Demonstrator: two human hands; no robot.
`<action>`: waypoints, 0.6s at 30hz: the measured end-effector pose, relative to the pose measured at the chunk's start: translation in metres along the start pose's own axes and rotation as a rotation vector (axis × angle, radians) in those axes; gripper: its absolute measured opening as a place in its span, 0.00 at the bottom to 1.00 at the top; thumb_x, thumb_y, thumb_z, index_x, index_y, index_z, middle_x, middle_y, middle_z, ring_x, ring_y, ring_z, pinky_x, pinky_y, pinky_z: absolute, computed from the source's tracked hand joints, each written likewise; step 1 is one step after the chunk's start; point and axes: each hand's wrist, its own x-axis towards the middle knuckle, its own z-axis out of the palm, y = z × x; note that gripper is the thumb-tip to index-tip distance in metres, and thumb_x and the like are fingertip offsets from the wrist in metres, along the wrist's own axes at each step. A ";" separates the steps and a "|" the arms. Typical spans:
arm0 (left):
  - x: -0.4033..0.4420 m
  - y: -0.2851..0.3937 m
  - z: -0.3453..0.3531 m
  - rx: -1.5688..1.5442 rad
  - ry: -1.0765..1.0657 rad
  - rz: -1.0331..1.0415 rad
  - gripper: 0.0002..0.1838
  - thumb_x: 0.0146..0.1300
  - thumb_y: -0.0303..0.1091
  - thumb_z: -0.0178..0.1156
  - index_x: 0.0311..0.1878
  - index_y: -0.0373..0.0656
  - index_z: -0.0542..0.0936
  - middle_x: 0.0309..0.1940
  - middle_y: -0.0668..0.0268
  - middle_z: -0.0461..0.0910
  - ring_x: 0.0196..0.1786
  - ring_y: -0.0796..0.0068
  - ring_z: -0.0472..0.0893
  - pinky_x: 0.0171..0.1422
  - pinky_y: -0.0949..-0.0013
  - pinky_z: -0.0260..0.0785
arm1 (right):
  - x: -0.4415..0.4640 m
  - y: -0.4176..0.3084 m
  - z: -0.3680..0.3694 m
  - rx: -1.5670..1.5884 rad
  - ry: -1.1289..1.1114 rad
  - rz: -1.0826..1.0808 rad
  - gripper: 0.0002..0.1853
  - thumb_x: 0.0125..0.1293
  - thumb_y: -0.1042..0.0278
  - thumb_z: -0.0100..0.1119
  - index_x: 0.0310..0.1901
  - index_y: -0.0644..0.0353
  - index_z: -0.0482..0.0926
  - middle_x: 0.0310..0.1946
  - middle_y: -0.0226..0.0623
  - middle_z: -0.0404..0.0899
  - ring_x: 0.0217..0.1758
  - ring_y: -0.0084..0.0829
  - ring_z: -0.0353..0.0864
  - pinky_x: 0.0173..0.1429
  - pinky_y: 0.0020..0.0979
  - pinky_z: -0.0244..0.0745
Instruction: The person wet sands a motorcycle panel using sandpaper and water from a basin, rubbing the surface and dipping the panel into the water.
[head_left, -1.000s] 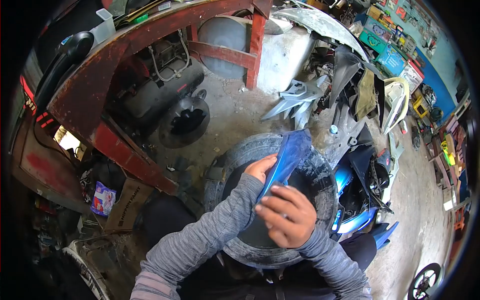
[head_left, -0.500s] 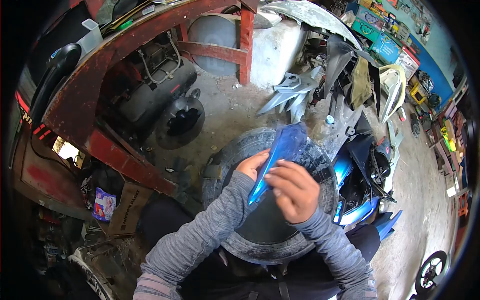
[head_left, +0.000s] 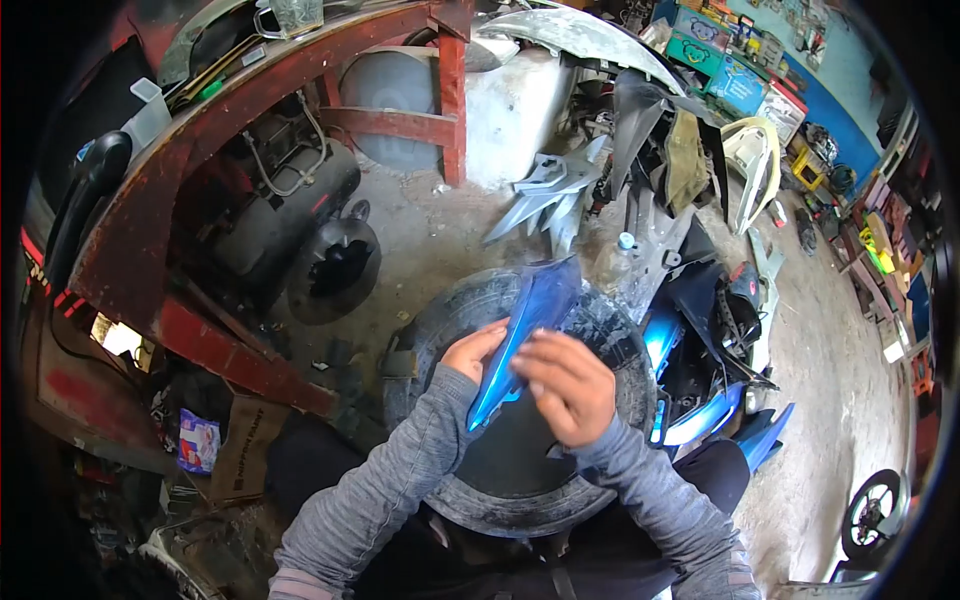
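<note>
A glossy blue motorcycle fairing panel [head_left: 535,315] is tilted over a round dark basin [head_left: 470,512], its narrow end pointing down toward me. My left hand [head_left: 473,350] grips the panel's left edge; most of those fingers are hidden behind it. On the other side, my right hand [head_left: 568,385] has its fingers stretched across the panel's face near the right edge, slightly smeared by motion. Whether anything thin lies under those fingertips cannot be seen. The basin sits between my knees, and its inside looks dark.
Silver-grey fairing pieces [head_left: 550,195] and a clear bottle [head_left: 618,262] stand beyond the basin. More blue body parts [head_left: 705,415] lie at the right. A red frame [head_left: 400,122] rises at the left over a dark tank [head_left: 290,215]. A cardboard box [head_left: 237,450] is by my left knee.
The view has swung a little to the right, so the surroundings sit further left. My right fingers have shifted slightly along the panel; my left hand keeps its hold.
</note>
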 end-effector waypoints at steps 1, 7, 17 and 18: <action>-0.005 0.002 0.005 0.050 0.033 -0.016 0.18 0.79 0.35 0.45 0.64 0.36 0.74 0.50 0.59 0.81 0.51 0.71 0.83 0.55 0.70 0.79 | 0.000 0.003 0.000 -0.024 0.042 0.069 0.18 0.54 0.76 0.59 0.48 0.61 0.87 0.47 0.45 0.85 0.59 0.51 0.83 0.65 0.47 0.76; -0.006 0.007 0.010 0.054 0.123 -0.007 0.20 0.78 0.40 0.48 0.66 0.42 0.75 0.40 0.65 0.84 0.29 0.80 0.84 0.26 0.79 0.77 | -0.003 -0.007 -0.003 -0.010 -0.025 -0.029 0.18 0.56 0.76 0.63 0.50 0.59 0.86 0.51 0.43 0.84 0.61 0.48 0.82 0.66 0.47 0.76; -0.001 0.004 -0.001 0.072 0.007 0.014 0.21 0.77 0.36 0.48 0.67 0.37 0.74 0.48 0.59 0.84 0.43 0.74 0.86 0.44 0.73 0.82 | -0.008 0.023 -0.007 0.062 -0.049 -0.005 0.20 0.53 0.79 0.62 0.50 0.60 0.86 0.54 0.45 0.83 0.66 0.49 0.78 0.70 0.48 0.73; -0.003 0.002 -0.002 0.122 -0.009 0.026 0.21 0.77 0.36 0.48 0.67 0.37 0.73 0.49 0.59 0.84 0.44 0.73 0.86 0.44 0.73 0.82 | -0.007 0.019 -0.008 0.060 -0.054 0.004 0.20 0.53 0.79 0.62 0.50 0.60 0.86 0.54 0.45 0.83 0.66 0.49 0.78 0.70 0.48 0.73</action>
